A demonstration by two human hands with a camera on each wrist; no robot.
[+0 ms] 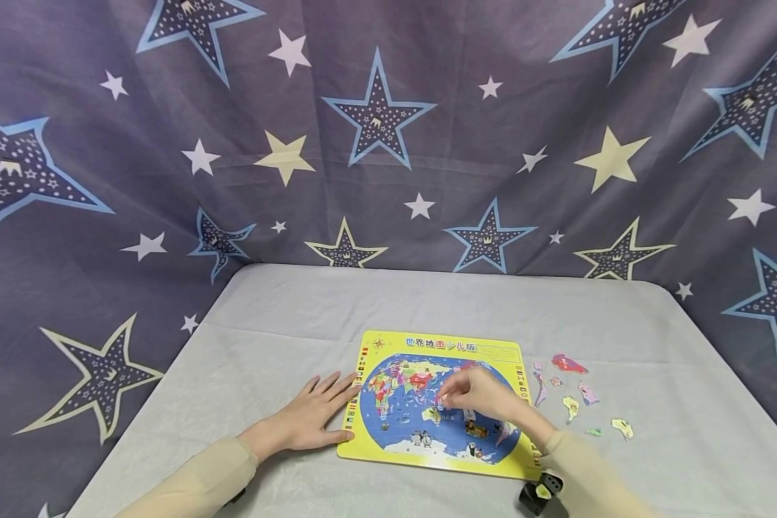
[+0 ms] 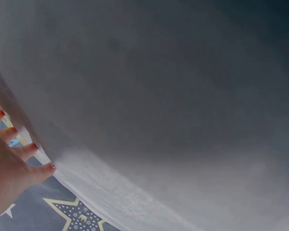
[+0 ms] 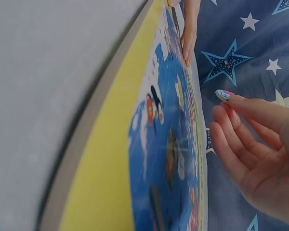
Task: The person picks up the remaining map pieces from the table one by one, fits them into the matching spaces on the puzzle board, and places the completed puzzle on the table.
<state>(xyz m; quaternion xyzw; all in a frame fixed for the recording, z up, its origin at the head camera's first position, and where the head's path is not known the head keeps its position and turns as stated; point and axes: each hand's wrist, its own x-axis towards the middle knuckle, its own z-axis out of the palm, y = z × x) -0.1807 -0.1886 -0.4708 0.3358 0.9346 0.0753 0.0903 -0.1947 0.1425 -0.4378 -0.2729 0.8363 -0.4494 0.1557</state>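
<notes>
This looks like the part where map bits get put into a puzzle, one at a time. The right hand (image 1: 479,392) is over the board, finger and thumb pinching a small piece (image 3: 224,95) that is pink, pale and blue. The left hand (image 1: 314,417) lies flat with its fingers spread, and its tips touch the board's left edge, maybe to keep it from sliding. I think the next move calls for finding the right gap, turning the small piece to match and pushing it down gently. The puzzle board (image 1: 362,447) lies flat on the grey table (image 1: 660,345), well apart from its far edge. It has a bright yellow rim, a blue sea, lands in many colors, and penguins near the bottom. I can't tell which gaps are bare. Loose pieces (image 1: 588,393) in red, purple, yellow and green lie between the board and the table's right edge.
</notes>
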